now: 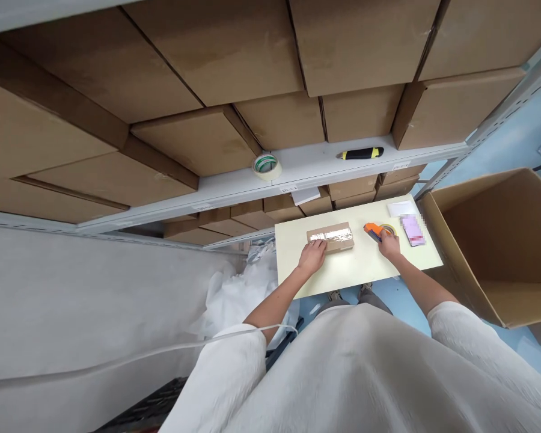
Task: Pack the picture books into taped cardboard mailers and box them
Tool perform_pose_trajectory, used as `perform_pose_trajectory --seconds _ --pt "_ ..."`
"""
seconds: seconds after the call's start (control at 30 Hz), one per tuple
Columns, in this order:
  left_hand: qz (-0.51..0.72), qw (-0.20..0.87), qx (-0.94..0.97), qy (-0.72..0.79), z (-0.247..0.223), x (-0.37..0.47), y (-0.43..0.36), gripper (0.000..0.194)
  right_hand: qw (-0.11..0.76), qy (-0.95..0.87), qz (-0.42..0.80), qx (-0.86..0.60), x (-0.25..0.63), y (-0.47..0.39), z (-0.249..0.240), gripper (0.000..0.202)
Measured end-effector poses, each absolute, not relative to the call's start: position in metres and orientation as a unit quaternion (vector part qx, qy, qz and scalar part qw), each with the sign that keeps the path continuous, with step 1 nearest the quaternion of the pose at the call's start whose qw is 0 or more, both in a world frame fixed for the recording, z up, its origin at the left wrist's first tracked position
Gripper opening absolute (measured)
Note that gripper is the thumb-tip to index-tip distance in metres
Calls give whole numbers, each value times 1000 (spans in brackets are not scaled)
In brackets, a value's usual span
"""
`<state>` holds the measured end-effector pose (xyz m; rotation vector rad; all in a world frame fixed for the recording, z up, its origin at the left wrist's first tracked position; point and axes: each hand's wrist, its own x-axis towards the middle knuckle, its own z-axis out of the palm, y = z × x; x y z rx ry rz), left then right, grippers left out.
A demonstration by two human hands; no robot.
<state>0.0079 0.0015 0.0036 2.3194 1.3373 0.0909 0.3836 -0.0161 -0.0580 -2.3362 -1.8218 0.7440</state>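
Note:
A small brown cardboard box (341,245) with a shiny white label or tape strip along its top lies on the pale yellow board (336,273). My left hand (312,255) rests on the box's left part, fingertips on its near edge; whether it grips the box is hard to tell. To the right, my right hand (389,243) is closed on an orange tape dispenser (373,231) that carries a yellowish roll, held just over the board. Beside that hand, a pink and purple item (413,230), partly pixelated, lies near a white paper (400,208).
Shelves of brown boxes (351,111) stand ahead, with a tape roll (267,167) and a black-yellow cutter (360,154) on the shelf edge. A large open carton (460,264) borders the board's right. White plastic wrapping (234,288) lies lower left; a cable crosses my left arm.

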Motion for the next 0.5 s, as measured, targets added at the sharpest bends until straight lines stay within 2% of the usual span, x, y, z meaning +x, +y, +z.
perform_pose_trajectory --seconds 0.13,0.33,0.5 --pt "40 243 835 492 3 8 2 48 47 -594 260 -760 385 -16 -55 36" --pt "63 248 832 492 2 8 1 48 65 -608 209 -763 394 -12 -36 45" --pt "69 250 832 490 -2 7 1 49 124 -553 265 -780 400 5 -5 46"
